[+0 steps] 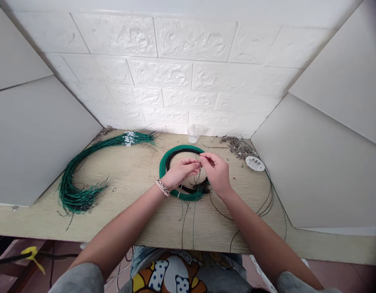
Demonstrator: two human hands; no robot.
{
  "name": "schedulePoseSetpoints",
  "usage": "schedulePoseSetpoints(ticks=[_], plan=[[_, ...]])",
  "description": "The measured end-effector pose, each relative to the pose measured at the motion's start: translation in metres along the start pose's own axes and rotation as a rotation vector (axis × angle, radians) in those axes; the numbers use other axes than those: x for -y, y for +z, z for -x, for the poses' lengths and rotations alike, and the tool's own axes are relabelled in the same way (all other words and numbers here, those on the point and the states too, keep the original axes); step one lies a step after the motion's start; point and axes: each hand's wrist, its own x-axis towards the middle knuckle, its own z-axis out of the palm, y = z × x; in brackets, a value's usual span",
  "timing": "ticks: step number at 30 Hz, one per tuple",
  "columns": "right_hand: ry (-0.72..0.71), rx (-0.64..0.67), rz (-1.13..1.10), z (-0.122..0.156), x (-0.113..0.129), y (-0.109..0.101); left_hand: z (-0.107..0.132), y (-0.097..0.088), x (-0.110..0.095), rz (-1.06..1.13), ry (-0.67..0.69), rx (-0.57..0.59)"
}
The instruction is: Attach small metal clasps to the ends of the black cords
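Observation:
Above a coil of green and black wire (166,162) on the table, my two hands meet fingertip to fingertip. My left hand (182,171), with bracelets at the wrist, pinches a thin wire (200,159). My right hand (217,171) pinches at the same spot from the right, its thumb and forefinger together near the wire's end. What exactly sits between the fingertips is too small to make out. Thin dark wires (184,228) hang from the coil's near side over the table's front edge.
A bundle of green wires (72,179) with white connectors (129,138) curves along the left. A clear plastic cup (193,133) stands by the wall. Grey scraps (239,147), a white slotted disc (255,163) and loose wires (271,191) lie right. White panels (334,162) flank the table.

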Motion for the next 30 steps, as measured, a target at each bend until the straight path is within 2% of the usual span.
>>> schedulePoseSetpoints(ticks=[5, 13, 19, 24, 30], plan=[[-0.029, 0.036, 0.020, 0.001, 0.006, -0.002, -0.001, -0.003, -0.004, 0.205, -0.008, -0.006], [0.161, 0.097, -0.119, -0.001, 0.011, -0.002, -0.002, -0.005, -0.004, 0.299, -0.077, 0.009], [0.199, 0.136, -0.170, -0.003, 0.014, -0.005, -0.003, -0.010, -0.003, 0.414, -0.135, 0.048], [0.198, 0.124, -0.244, -0.003, 0.012, -0.003, -0.003, -0.010, -0.003, 0.420, -0.113, 0.085], [0.234, 0.166, -0.207, -0.005, 0.010, -0.003, -0.005, -0.011, -0.003, 0.393, -0.151, 0.011]])
